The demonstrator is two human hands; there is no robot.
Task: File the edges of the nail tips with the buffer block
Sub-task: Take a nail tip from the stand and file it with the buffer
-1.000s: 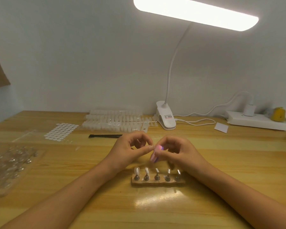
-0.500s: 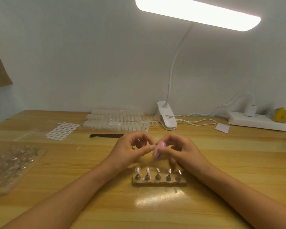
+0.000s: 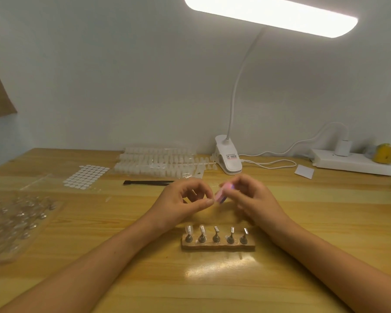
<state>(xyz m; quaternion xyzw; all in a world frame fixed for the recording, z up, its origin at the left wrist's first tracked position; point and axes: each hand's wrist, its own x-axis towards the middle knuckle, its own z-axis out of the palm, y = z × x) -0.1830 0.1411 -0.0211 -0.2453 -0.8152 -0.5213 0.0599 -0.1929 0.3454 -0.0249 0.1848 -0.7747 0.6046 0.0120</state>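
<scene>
Left hand (image 3: 181,199) curled, right hand (image 3: 252,197) grip pinching buffer block (image 3: 222,194)

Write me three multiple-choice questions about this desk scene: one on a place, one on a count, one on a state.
1. Where is the black tool? A. inside a drawer B. on the table, beyond the left hand C. upright in a cup
2. How many metal pegs does the wooden stand carry? A. three B. five C. eight
3. What is the right hand doing? A. lying flat on the table B. hanging empty C. gripping the pink buffer block
Answers: 1 B, it lies flat past the knuckles; 2 B, five stand in one row; 3 C, it is curled round the block.
</scene>
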